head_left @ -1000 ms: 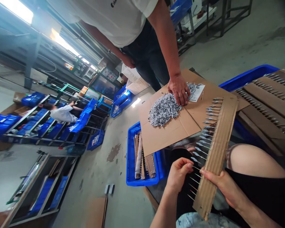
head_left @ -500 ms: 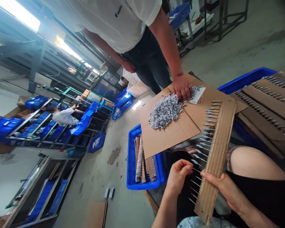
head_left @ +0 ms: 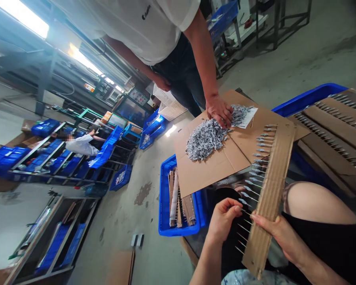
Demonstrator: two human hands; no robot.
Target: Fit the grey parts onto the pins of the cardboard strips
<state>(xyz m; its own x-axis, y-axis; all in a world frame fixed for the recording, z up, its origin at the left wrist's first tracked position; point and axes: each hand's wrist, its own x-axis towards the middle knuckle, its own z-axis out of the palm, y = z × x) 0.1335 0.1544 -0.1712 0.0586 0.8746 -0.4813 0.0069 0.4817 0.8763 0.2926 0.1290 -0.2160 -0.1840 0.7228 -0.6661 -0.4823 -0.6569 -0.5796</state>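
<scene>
Blue crates (head_left: 43,160) on metal shelving (head_left: 32,240) — a co-worker (head_left: 81,145) in white

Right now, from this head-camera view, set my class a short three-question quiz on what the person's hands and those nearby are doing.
1. Which of the seated person's hands holds the cardboard strip?
2. True or false: the standing co-worker's hand touches the grey pile on the cardboard sheet.
3. Fill in the blank: the cardboard pieces below the sheet stand in a ____ crate.

Key: 1. The right hand. 2. True. 3. Blue.
</scene>
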